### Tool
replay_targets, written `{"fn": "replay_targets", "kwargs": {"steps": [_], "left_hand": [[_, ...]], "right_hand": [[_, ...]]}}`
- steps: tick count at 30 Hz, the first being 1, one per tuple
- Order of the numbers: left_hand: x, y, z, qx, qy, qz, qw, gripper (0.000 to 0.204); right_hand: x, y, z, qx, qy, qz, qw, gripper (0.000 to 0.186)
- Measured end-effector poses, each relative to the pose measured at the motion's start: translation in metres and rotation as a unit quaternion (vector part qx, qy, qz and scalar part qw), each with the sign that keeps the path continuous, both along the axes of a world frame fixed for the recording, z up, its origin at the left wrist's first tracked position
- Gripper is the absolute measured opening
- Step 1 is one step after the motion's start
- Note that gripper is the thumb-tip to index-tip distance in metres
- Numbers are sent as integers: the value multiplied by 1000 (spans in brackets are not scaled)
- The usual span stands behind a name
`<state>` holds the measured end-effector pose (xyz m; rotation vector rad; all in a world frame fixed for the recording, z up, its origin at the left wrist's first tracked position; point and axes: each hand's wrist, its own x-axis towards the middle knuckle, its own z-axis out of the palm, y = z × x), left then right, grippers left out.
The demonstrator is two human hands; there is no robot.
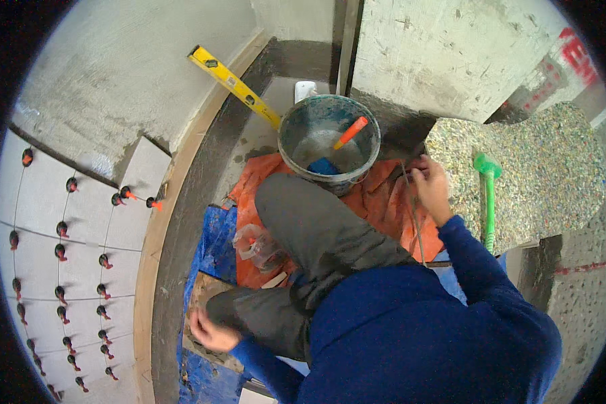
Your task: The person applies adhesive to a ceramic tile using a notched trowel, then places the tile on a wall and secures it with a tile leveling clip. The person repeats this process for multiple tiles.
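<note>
My right hand (432,188) is over the orange sheet, at the left edge of a speckled foam pad (545,182). Its fingers are curled together, and what they hold, if anything, I cannot make out. Close by, a thin rod-like strip (414,212) runs down toward my lap. Beside my bent knee, my left hand (214,332) is smeared by motion above a dirty board (205,289); its finger shape does not show. In front of me stands a dark bucket (286,151) with an orange-handled tool (351,132) and a blue sponge-like block (323,166) inside.
On the pad lies a green mallet (489,195). A yellow spirit level (236,86) leans by the bucket. At left, pale tiles (40,195) carry several black-and-red levelling clips, bordered by a curved wooden strip (156,269). A clear plastic bag (257,248) sits on the orange sheet (250,195).
</note>
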<state>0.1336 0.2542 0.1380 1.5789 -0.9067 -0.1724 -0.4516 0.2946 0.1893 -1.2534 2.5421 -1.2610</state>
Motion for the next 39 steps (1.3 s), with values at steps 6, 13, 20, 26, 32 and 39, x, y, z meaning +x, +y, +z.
{"fn": "replay_targets", "kwargs": {"steps": [6, 13, 20, 26, 32, 39], "left_hand": [[99, 124, -118, 189, 220, 64, 955, 34], [92, 252, -217, 509, 282, -10, 813, 46], [65, 219, -214, 489, 339, -15, 804, 46], [67, 207, -214, 451, 363, -18, 815, 47], [14, 289, -218, 448, 417, 25, 791, 47], [-83, 381, -187, 437, 460, 144, 759, 47]], "right_hand": [[36, -120, -69, 32, -149, -75, 986, 86], [22, -166, -102, 109, -55, -113, 986, 33], [-46, -179, -103, 129, -26, -71, 989, 34], [-74, -203, -84, 166, 18, -50, 985, 40], [-62, -124, -21, 157, 238, 85, 955, 50], [-102, -41, 14, 231, 439, 179, 850, 53]]}}
